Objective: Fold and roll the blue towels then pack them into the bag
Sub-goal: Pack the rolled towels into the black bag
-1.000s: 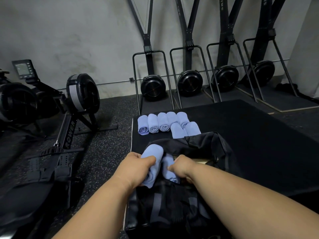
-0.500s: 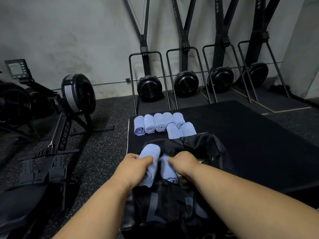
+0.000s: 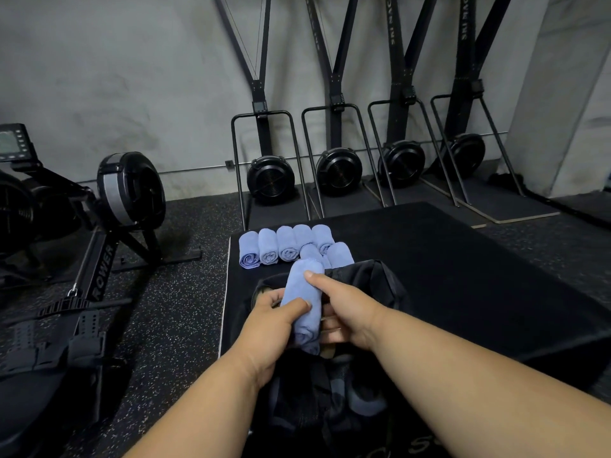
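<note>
Seen from the person's head, looking down: both hands hold one rolled blue towel (image 3: 305,302) over the open mouth of a black bag (image 3: 370,285), which sits on a black mat (image 3: 463,276) on the gym floor. The left hand (image 3: 274,328) grips the roll from 9 o'clock, thumb across its top; the right hand (image 3: 344,312) grips it from 3 o'clock, thumb pressed on the cloth and fingers (image 3: 330,332) curled beneath. By my judgement, packing is at an early stage: this roll is not yet inside. A blue patch (image 3: 367,399) lower in the bag, at 6 o'clock, may be a packed towel, though that is unclear. At 12 o'clock from the bag, a row of rolled towels (image 3: 287,247) waits on the mat, all seemingly folded and rolled. Rowing machines (image 3: 109,209) stand at 9 o'clock.
</note>
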`<state>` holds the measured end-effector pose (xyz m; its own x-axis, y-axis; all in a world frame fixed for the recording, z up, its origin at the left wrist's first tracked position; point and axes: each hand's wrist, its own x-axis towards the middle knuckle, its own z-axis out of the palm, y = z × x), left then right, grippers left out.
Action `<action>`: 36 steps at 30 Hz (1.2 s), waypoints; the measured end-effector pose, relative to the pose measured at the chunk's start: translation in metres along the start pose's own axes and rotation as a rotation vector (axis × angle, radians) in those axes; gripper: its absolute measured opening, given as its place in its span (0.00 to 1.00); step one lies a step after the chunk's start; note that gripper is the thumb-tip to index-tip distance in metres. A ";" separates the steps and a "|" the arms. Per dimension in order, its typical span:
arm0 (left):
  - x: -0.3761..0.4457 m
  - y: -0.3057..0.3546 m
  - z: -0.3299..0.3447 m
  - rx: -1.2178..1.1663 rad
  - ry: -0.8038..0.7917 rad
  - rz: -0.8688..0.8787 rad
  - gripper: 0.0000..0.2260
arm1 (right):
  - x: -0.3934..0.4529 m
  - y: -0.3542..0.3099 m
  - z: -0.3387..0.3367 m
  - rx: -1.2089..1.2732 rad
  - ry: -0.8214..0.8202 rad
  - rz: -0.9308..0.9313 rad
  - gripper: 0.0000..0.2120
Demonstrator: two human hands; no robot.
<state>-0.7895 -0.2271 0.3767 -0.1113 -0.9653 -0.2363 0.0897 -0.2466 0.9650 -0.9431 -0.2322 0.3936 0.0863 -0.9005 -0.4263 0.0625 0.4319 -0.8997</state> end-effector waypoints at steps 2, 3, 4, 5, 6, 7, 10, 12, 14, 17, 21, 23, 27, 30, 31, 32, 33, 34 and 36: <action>-0.001 0.000 0.000 -0.048 -0.027 -0.001 0.26 | -0.005 -0.001 -0.005 0.032 -0.045 0.022 0.27; -0.001 -0.001 0.001 -0.048 -0.031 0.008 0.26 | -0.008 -0.002 -0.007 0.054 -0.059 0.020 0.26; -0.002 -0.001 0.002 -0.032 -0.031 0.019 0.27 | -0.009 -0.003 -0.008 0.068 -0.049 0.003 0.25; -0.003 -0.001 0.002 -0.012 -0.031 0.025 0.28 | -0.008 -0.003 -0.010 0.073 -0.018 -0.022 0.23; -0.004 -0.001 0.002 0.024 -0.036 0.029 0.29 | -0.006 -0.002 -0.012 0.073 0.015 -0.048 0.20; -0.006 -0.001 0.001 0.075 -0.038 0.041 0.30 | -0.003 -0.001 -0.015 0.073 0.045 -0.069 0.16; -0.011 -0.001 -0.009 0.600 0.012 0.168 0.32 | 0.004 0.004 -0.024 0.014 0.106 -0.096 0.07; -0.015 -0.004 -0.014 1.237 0.059 0.249 0.25 | 0.008 0.009 -0.030 -0.060 0.155 -0.105 0.07; -0.018 -0.008 -0.014 1.575 0.071 0.274 0.20 | 0.013 0.014 -0.035 -0.133 0.209 -0.120 0.08; -0.020 -0.014 -0.013 1.717 0.036 0.256 0.20 | 0.018 0.017 -0.043 -0.211 0.286 -0.097 0.09; -0.017 -0.017 -0.021 1.629 -0.103 0.208 0.18 | 0.022 0.013 -0.046 -0.286 0.308 0.017 0.07; -0.018 -0.016 -0.023 1.489 -0.151 0.238 0.13 | 0.023 0.011 -0.043 -0.365 0.275 0.073 0.07; -0.022 -0.015 -0.027 1.370 -0.183 0.344 0.14 | 0.036 0.013 -0.035 -0.512 0.249 0.101 0.06; -0.024 -0.017 -0.032 1.321 -0.175 0.410 0.15 | 0.046 0.011 -0.030 -0.619 0.296 0.061 0.09; -0.024 -0.018 -0.034 1.313 -0.180 0.415 0.16 | 0.049 0.010 -0.029 -0.667 0.320 0.042 0.10; -0.024 -0.019 -0.035 1.305 -0.187 0.415 0.17 | 0.053 0.009 -0.028 -0.713 0.336 0.028 0.10; -0.024 -0.019 -0.037 1.294 -0.194 0.411 0.15 | 0.058 0.007 -0.027 -0.765 0.347 0.020 0.09; -0.024 -0.020 -0.039 1.283 -0.197 0.411 0.14 | 0.062 0.006 -0.026 -0.825 0.357 0.015 0.09; -0.023 -0.022 -0.042 1.270 -0.198 0.420 0.11 | 0.070 0.003 -0.024 -0.980 0.391 -0.005 0.10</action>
<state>-0.7476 -0.2030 0.3565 -0.4515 -0.8921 0.0166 -0.8052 0.4154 0.4231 -0.9613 -0.2949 0.3591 -0.2493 -0.9313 -0.2657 -0.7840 0.3551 -0.5092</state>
